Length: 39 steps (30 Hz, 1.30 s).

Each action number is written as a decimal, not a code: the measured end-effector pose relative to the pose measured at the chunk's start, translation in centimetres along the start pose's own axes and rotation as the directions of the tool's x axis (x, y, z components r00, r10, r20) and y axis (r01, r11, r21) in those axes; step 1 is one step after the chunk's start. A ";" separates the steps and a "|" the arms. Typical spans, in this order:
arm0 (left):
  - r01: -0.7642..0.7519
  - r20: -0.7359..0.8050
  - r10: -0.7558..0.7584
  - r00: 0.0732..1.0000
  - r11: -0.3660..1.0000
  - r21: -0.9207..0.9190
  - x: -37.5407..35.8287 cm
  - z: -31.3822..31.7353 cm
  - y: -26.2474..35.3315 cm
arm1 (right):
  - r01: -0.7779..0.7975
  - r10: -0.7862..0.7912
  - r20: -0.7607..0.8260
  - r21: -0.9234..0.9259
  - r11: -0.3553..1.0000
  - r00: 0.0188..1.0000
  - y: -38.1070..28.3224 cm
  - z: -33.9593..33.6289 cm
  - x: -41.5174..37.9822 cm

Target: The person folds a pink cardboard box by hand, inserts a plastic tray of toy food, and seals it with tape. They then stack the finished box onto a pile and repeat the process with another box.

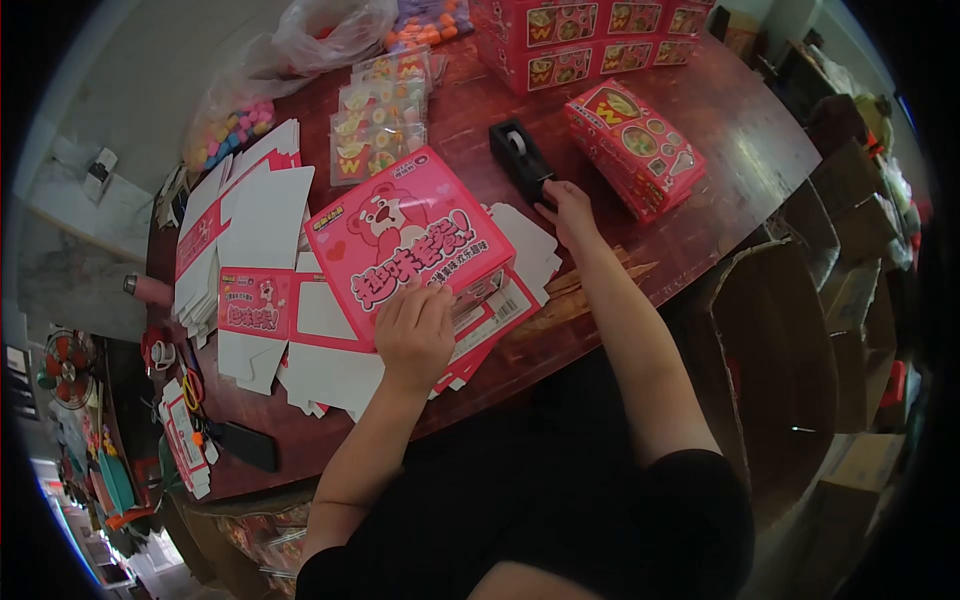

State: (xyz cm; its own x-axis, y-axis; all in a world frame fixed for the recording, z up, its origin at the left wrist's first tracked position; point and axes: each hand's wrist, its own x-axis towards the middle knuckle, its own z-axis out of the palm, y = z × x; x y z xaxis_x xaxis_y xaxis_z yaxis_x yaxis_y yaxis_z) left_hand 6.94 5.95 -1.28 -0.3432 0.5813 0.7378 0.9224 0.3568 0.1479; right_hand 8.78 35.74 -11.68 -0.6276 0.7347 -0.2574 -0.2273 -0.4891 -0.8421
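A pink box with a bear picture (400, 215) lies on flattened pink and white cartons (330, 375) near the table's front edge. My left hand (415, 325) rests on the box's near edge, fingers close together and bent over it. To the right of the box, my right hand (568, 212) is at the near end of a black tape dispenser (522, 160), its fingers closed against that end. A roll of tape sits in the dispenser's far part. Whether a piece of tape is between the fingers is too small to tell.
Small pink boxes (640, 145) lie right of the dispenser, with stacked boxes (590, 40) behind. Clear packets (380, 115) lie beyond the bear box. White card sheets (265, 215) are piled left. A black phone (246, 446) and scissors (192, 388) lie front left; open cartons (780, 350) stand right.
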 end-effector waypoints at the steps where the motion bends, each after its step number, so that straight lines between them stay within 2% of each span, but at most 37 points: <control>1: 0.011 0.005 -0.011 1.000 1.000 -0.006 0.0 0.0 0.1 | -0.044 0.044 -0.008 0.030 0.999 0.999 0.5 -0.3 0.2; 4: 0.049 0.075 -0.052 0.996 0.998 0.045 0.7 -0.7 1.0 | -0.042 0.043 0.005 -0.125 0.991 0.999 1.1 -0.8 0.3; 7: 0.029 0.204 -0.047 0.978 0.996 0.088 1.1 -1.2 1.2 | -0.041 0.043 0.016 -0.119 0.992 0.999 0.1 -1.4 -1.1; 10: 0.072 0.255 -0.079 0.964 0.997 0.036 1.9 -1.6 1.7 | 0.071 -0.064 0.050 -0.148 0.986 0.997 -1.5 -1.1 -5.2; 13: 0.127 0.290 -0.115 0.950 0.992 -0.023 2.2 -1.2 2.1 | 0.213 -0.179 0.230 -0.132 0.968 0.957 -2.2 -0.1 -11.1; 15: 0.092 0.235 -0.075 0.969 0.994 -0.062 2.6 -0.4 2.1 | 0.171 -0.099 0.255 -0.282 0.944 0.962 -3.1 1.3 -15.4; 16: 0.072 0.208 -0.054 0.977 0.994 -0.083 2.7 0.0 2.0 | 0.229 -0.142 0.348 -0.223 0.947 0.927 -2.5 1.6 -16.5; 19: -0.040 0.227 0.041 0.973 0.999 -0.007 1.7 1.4 1.3 | 0.212 -0.142 0.405 -0.133 0.968 0.903 -1.8 3.4 -18.3; 22: -0.057 0.225 0.052 0.973 0.998 0.018 1.6 1.5 1.0 | 0.214 -0.154 0.373 -0.124 0.969 0.915 -0.5 4.2 -18.0; 25: -0.012 0.211 0.019 0.977 0.999 -0.036 1.4 1.7 1.1 | 0.202 -0.173 0.383 -0.036 0.979 0.907 -1.0 5.7 -18.1; 28: 0.055 0.165 -0.042 0.985 0.996 -0.076 1.4 1.5 1.6 | 0.205 -0.156 0.386 -0.089 0.975 0.909 -0.7 5.8 -17.9; 31: 0.006 0.142 0.008 0.990 0.995 -0.101 1.2 1.6 1.5 | 0.222 -0.162 0.383 -0.118 0.968 0.909 -0.9 5.7 -18.0; 34: -0.140 0.267 0.123 0.956 0.989 0.046 2.0 0.7 1.7 | 0.214 -0.152 0.403 -0.114 0.970 0.902 -0.7 5.3 -17.8; 39: -0.113 0.246 0.095 0.965 0.992 0.059 2.0 1.2 1.7 | 0.295 -0.185 0.358 -0.283 0.913 0.915 -0.5 5.3 -17.6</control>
State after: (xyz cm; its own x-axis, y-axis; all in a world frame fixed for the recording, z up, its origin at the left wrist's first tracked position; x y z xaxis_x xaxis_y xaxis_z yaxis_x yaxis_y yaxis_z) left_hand 7.59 8.56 -0.31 -0.2870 0.7746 0.5635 0.9432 0.3314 0.0249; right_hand 15.99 20.51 -4.24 -0.7992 0.5943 0.0901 -0.1823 -0.0969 -0.9785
